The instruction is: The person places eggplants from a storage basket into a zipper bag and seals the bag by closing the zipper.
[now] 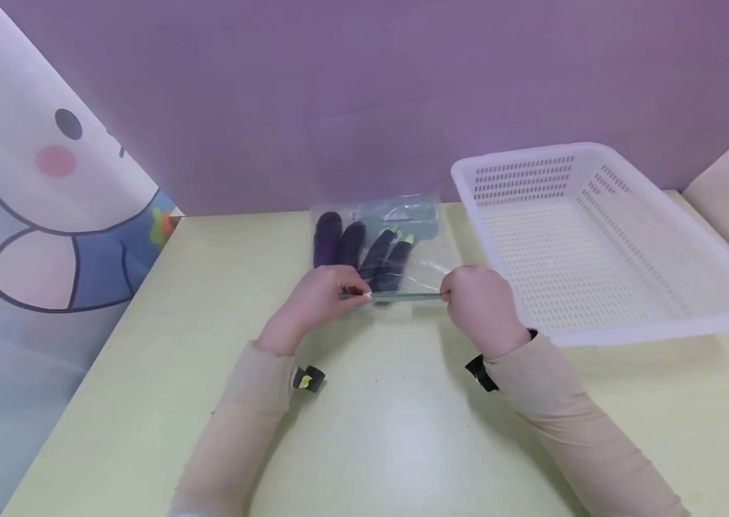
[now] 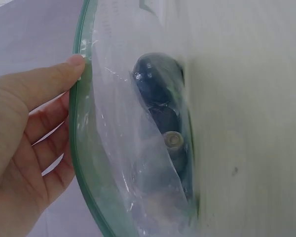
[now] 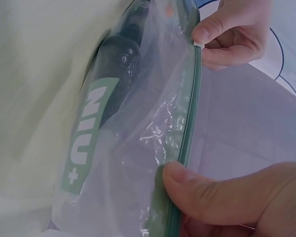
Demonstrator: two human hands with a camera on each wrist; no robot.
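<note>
A clear zip bag (image 1: 432,262) with a green top strip (image 2: 74,123) lies towards the back of the table, several dark purple eggplants (image 1: 327,240) inside it. My left hand (image 1: 322,296) pinches the strip between thumb and fingers. Close by those fingertips, the right wrist view shows a small white slider (image 3: 199,45) on the strip. With thumb and curled fingers, my right hand (image 1: 482,305) grips the strip's other end, so it stretches nearly straight between both hands. Pale green lettering (image 3: 89,138) is printed on the bag's side.
To the right stands a large white slotted plastic basket (image 1: 597,266), its near left side close to my right hand. A purple wall (image 1: 377,93) rises behind the pale yellow table (image 1: 390,431). On the left is a panel with a cartoon figure (image 1: 60,237).
</note>
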